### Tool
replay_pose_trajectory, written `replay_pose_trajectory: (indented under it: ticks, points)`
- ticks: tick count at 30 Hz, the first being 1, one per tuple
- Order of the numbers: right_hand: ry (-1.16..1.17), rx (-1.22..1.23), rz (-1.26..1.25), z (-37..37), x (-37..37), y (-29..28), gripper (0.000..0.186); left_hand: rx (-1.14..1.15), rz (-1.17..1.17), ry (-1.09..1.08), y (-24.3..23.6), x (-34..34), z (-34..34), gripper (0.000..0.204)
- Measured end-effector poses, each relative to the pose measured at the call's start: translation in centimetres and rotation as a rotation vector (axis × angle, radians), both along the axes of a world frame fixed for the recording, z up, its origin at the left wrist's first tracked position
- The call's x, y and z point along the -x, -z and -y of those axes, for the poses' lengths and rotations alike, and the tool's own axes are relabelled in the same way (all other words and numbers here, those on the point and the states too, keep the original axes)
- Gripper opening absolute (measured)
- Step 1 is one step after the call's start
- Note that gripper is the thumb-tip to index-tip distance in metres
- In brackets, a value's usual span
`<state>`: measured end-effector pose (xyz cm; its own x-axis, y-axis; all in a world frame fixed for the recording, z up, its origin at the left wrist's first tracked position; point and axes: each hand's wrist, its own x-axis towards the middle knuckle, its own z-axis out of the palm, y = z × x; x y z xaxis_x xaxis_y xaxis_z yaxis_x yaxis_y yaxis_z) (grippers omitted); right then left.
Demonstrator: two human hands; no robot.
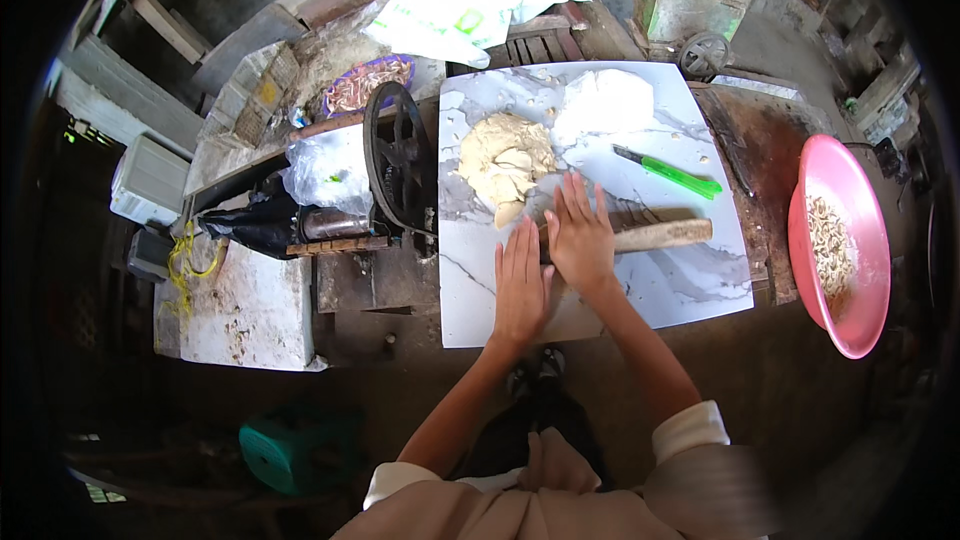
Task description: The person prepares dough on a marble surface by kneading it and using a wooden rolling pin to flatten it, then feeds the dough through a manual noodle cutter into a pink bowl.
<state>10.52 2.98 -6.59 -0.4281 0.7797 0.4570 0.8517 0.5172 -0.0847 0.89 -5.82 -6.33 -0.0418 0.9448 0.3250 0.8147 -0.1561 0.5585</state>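
Observation:
My left hand (521, 280) lies flat, fingers stretched forward, just below the tip of a lump of pale dough (505, 155). Right beside it, my right hand (582, 240) is also flat with fingers extended, over the left part of a wooden rolling pin (665, 235). How far the pin runs under the hands is hidden. Both hands are above a white marble-patterned board (480, 310). Beyond the pin lies a knife with a green handle (682, 178). A heap of white powder (605, 105) sits at the board's far side, with dough crumbs around.
A pink basin (872, 290) holding small pale pieces stands at the right. Left of the board is a machine with a dark spoked wheel (385, 160). Behind are a purple-rimmed tray (370, 83) and a white sack (470, 5). A green stool (275, 455) is at lower left.

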Motion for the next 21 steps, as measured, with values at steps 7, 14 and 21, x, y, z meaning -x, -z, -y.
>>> replay_pose_trajectory:
  ticks: [7,14,21]
  points:
    - [-0.051,0.095,-0.046,6.8,-1.9,-1.0,0.045,0.145,-0.145,0.053,-0.8,-1.2,6.4,0.060]
    - [-0.060,-0.071,0.033,-1.6,-0.7,-1.4,0.041,-0.065,-0.066,0.072,-0.5,0.3,-2.7,0.052]
    - [-0.112,0.021,-0.031,4.2,-1.9,-0.3,0.042,-0.069,-0.012,0.124,-0.7,-0.2,3.0,0.051]
